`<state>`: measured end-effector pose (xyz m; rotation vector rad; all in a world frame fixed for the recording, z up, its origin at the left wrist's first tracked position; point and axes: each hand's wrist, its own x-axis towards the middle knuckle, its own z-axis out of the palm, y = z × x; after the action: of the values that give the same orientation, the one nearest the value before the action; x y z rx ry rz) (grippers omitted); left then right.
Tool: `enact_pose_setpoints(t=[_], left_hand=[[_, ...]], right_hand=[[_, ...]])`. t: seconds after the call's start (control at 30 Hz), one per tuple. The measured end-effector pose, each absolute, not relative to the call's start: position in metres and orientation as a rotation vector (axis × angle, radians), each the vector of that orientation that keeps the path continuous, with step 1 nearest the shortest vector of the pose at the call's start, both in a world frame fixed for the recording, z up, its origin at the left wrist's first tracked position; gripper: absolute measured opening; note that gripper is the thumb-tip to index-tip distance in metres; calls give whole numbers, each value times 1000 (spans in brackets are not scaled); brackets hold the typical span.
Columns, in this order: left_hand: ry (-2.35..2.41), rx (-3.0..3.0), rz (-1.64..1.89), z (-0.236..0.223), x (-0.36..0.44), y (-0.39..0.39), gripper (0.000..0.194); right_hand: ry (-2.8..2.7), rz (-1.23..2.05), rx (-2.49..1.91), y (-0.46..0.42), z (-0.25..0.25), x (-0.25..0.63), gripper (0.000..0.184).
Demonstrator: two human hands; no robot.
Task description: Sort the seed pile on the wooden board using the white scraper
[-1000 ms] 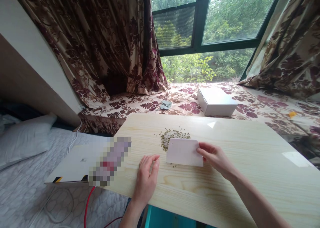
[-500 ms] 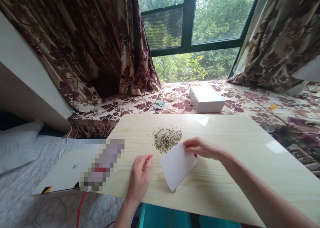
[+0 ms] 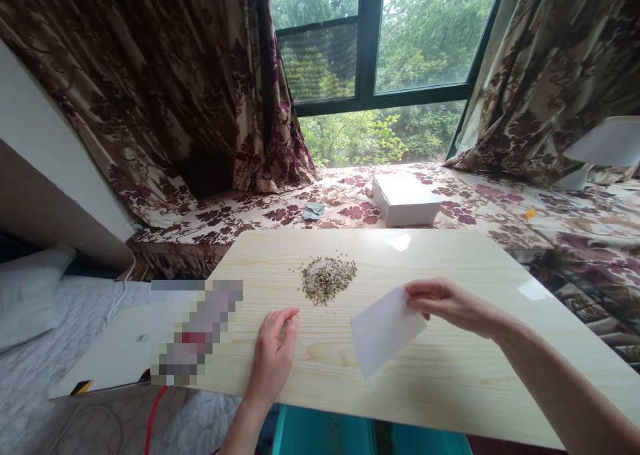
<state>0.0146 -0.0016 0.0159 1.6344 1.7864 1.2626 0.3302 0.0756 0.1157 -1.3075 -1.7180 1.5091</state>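
Note:
My right hand pinches a white sheet of paper by its upper right corner and holds it tilted over the table. My left hand rests near the table's front left with its fingers stretched out and nothing in it. Beyond and between the two hands lies a heap of small green beans mixed with white grains, with a few loose beans scattered round it. The paper is to the right of the heap and apart from it.
The pale wooden table stands by a window ledge. On the ledge are a white box and a grey-green cloth. A pale flat board or box and a blurred-out patch lie at the left. Teal bins sit under the front edge.
My right hand has moved the paper to the right, away from the heap. The view has shifted slightly; my left hand stays in much the same place on the table.

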Motion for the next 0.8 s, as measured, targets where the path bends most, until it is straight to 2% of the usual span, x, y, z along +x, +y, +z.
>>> enact_pose_setpoints(t=[0.13, 0.23, 0.5, 0.8], left_hand=[[1791, 1634, 1284, 17, 16, -2, 30], [1794, 1642, 1298, 17, 17, -2, 28], [1801, 1642, 1263, 15, 16, -2, 27], [1795, 1654, 1268, 17, 17, -3, 26]], right_hand=[[-1316, 1111, -1413, 85, 95, 329, 42], [-1190, 1001, -1450, 92, 79, 327, 45], [-1107, 1012, -1511, 95, 62, 315, 42], [-1147, 1061, -1524, 88, 69, 316, 37]])
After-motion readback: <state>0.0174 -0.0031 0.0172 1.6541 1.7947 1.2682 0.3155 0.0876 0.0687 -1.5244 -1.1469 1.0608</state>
